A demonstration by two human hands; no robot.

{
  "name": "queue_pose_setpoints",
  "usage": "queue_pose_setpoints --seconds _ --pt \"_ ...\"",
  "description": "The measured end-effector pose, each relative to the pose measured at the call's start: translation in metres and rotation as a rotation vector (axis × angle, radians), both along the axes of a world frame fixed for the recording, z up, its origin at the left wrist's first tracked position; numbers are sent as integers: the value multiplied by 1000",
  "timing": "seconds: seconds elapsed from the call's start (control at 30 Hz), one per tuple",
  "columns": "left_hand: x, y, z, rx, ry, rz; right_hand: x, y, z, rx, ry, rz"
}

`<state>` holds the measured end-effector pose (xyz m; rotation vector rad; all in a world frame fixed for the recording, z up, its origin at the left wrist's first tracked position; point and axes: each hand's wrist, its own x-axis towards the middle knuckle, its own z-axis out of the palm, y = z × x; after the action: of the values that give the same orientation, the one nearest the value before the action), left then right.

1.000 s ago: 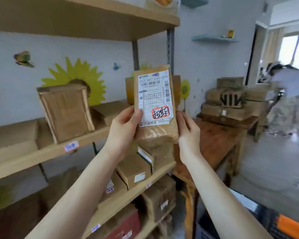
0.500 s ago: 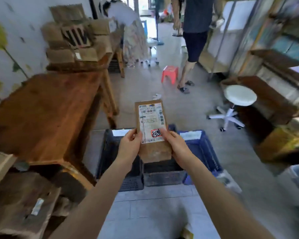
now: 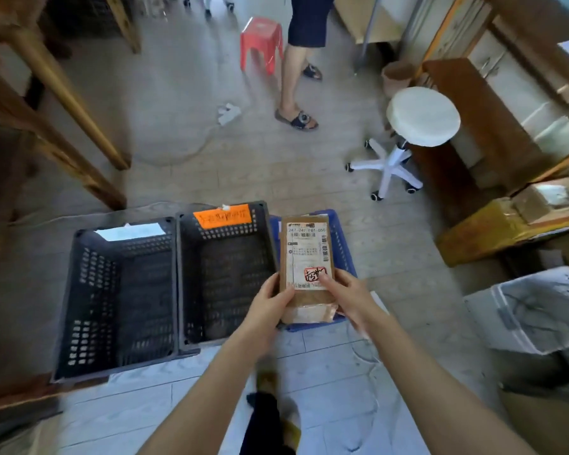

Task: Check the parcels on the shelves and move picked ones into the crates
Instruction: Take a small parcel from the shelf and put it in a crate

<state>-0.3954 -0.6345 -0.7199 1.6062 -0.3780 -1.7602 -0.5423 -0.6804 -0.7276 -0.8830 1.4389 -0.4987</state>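
Brown parcel [image 3: 306,257] pinched by left hand [image 3: 270,305] and right hand [image 3: 350,298], over one blue crate [image 3: 341,244], two black crates [image 3: 191,277] beside it

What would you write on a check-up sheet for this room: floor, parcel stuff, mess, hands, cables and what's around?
Surface: tiled floor, the crates stand on it.
Job's things: brown parcel held over the blue crate; left black crate and middle black crate, which has an orange tag, look empty.
Clutter: crumpled paper on the floor.
Hands: left hand and right hand both grip the parcel's lower half.
Cables: nothing seen.
Surroundings: white stool, red stool, another person's legs, wooden table legs.
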Motion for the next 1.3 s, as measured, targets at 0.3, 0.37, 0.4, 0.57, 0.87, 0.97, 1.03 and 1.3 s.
queue_pose_setpoints --seconds 0.3,0.37,0.4,0.57,0.87,0.97,1.03,1.3 --pt "-40 -130 -189 266 -1 92 -13 -137 -179 143 153 -26" --pt "-47 -153 -239 321 50 91 -16 -161 -233 151 196 -3" --pt "-50 -163 -267 361 78 109 -16 -172 -261 149 218 11" --pt "-69 -206 -404 486 132 406 -7 -211 -402 162 239 71" --pt "-72 -257 -569 582 -135 673 27 -243 -566 157 184 58" --pt "-70 -263 -579 553 -121 686 32 -243 -578 163 162 70" --pt "-69 -264 -572 541 -88 669 31 -243 -574 165 184 92" --pt "-45 -228 -404 491 -58 449 22 -239 -394 156 364 197"
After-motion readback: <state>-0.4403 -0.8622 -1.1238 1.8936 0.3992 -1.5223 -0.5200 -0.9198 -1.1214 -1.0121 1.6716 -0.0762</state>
